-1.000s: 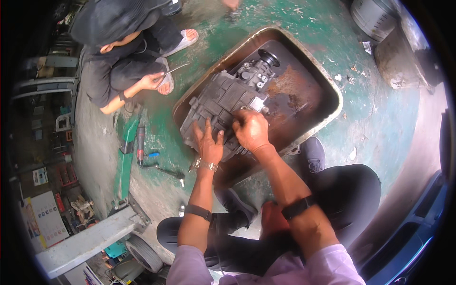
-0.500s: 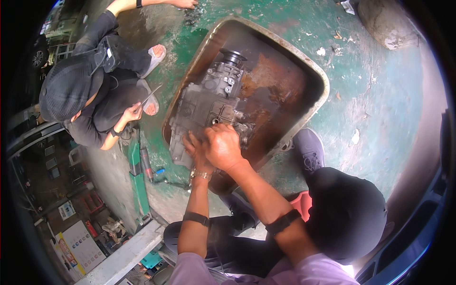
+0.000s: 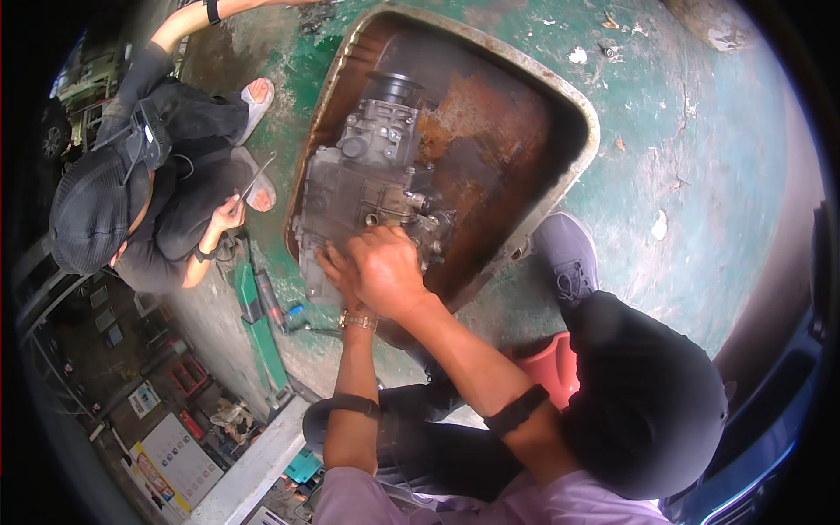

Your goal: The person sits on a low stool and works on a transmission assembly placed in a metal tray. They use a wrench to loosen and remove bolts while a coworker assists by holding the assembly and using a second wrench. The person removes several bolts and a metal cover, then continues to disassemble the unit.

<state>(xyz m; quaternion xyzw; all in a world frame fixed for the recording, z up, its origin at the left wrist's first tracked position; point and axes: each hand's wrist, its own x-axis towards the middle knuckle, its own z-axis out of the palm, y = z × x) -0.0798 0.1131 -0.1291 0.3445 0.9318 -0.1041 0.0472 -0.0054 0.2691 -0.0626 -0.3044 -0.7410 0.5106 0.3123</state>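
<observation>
By the left edge of the tray (image 3: 516, 149), resting a loosely splayed left hand (image 3: 341, 280) on the gearbox (image 3: 341, 185). Overlapping with a curled right hand (image 3: 385, 267), hold impossible to tell; seemingly working the gearbox manually, needing steady bracing next.

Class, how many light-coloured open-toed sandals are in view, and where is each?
2: the upper sandal and the lower sandal, one on each foot of the co-worker, left of the metal tray. Others may be hidden in dark clutter.
</observation>
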